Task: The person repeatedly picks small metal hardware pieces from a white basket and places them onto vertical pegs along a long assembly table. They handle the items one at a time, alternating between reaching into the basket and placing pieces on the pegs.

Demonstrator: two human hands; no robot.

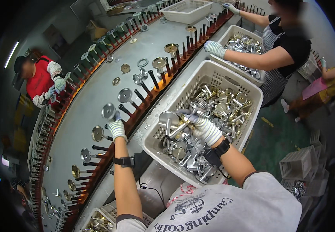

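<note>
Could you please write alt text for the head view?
The gloved left hand holds a disc-topped part at a curved table edged with rods; the right hand holds a gold part over a crate of metal parts. Other people are nearby.

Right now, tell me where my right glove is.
In the head view, your right glove is right of centre, over the large white basket of metal parts, its fingertips at a gold-coloured piece.
</note>
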